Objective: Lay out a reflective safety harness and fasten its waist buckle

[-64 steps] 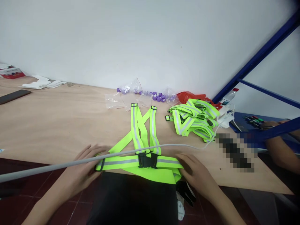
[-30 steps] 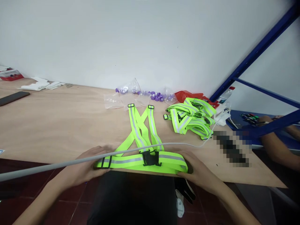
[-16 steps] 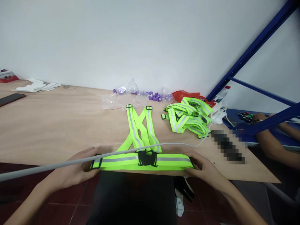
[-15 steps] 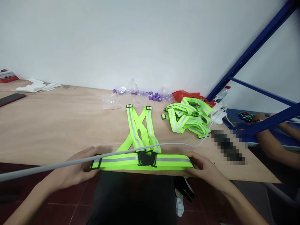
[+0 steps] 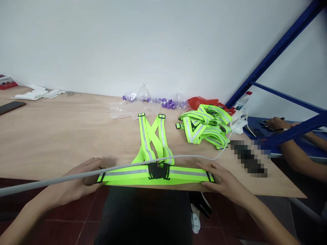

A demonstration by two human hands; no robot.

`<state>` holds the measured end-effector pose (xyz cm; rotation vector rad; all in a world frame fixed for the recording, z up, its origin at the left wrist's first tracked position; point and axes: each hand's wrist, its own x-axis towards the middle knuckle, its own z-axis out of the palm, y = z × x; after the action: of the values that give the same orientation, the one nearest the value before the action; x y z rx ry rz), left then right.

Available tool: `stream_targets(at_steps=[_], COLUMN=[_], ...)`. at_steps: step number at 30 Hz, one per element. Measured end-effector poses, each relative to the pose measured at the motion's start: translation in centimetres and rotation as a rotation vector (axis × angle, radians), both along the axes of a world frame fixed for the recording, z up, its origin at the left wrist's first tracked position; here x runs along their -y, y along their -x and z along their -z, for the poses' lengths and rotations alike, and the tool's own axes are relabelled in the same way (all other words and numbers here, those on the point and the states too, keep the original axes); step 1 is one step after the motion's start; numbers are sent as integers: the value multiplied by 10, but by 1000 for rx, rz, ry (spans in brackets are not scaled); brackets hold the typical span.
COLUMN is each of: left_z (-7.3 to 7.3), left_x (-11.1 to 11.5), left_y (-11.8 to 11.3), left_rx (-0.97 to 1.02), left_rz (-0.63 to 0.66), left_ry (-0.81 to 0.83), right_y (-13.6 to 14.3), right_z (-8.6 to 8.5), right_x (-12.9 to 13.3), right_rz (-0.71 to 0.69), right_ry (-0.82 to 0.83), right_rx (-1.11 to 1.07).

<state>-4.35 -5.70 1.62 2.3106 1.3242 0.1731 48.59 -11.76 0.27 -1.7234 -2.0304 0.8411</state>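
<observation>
A neon yellow-green reflective harness (image 5: 125, 173) lies along the table's front edge, its crossed shoulder straps spread toward the wall and a black buckle (image 5: 158, 170) at mid-belt. My left hand (image 5: 79, 178) grips the belt's left end by a black slider, partly behind a grey cable. At the other end, my right hand (image 5: 219, 178) holds the belt near another black slider, thumb below and fingers above. The belt is stretched nearly straight between both hands.
More neon straps (image 5: 206, 126) are heaped at the right, before a red bag (image 5: 201, 102). Purple items (image 5: 168, 103) and clear bags (image 5: 120, 109) line the wall. The grey cable (image 5: 102, 170) crosses above the belt. Another person's arm (image 5: 298, 158) is beyond the blue frame (image 5: 278, 44).
My hands have moved slightly apart, and the belt's right slider now shows beside my right hand. The other person's hand has shifted left.
</observation>
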Motion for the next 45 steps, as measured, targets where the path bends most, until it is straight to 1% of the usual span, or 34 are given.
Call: stream_targets(at_steps=[4, 7, 9, 13, 16, 20, 24, 28, 32, 35, 37, 40, 42, 45], left_z=[-1, -1, 0, 4, 7, 6, 1, -3, -12, -18, -19, -17, -13, -2], left_x=[-1, -3, -5, -8, -6, 0, 4, 2, -5, -16, -27, -41, -46, -46], left_y=[2, 2, 2, 1, -3, -7, -11, -15, -15, -15, -14, -14, -11, -6], left_rx=[11, 2, -6, -4, -13, 2, 8, 31, 77, 127, 143, 143, 135, 125], left_rz=[-3, 6, 35, 110, 122, 117, 105, 107, 73, 35, 31, -4, -5, 81], left_ry=[32, 6, -25, -100, -105, -104, -104, -139, -83, -40, -24, -13, -3, -18], right_y=[-2, -2, -2, -2, -2, 1, 3, 1, 1, 3, 6, 8, 8, 4], right_z=[3, 4, 6, 9, 12, 13, 11, 12, 11, 9, 8, 5, 6, 15], right_x=[-3, -6, -7, -9, -9, -5, -3, -3, -3, -10, -18, -32, -37, -35], right_rz=[-47, -60, -71, -136, -171, -149, -128, -116, -78, -37, -26, -51, -69, -64], right_ry=[-19, -20, -29, -114, -200, -269, -263, -266, -234, -226, -243, -272, -287, -295], right_rx=[79, 112, 132, 168, 195, 208, 217, 202, 165, 160, 181, 217, 235, 267])
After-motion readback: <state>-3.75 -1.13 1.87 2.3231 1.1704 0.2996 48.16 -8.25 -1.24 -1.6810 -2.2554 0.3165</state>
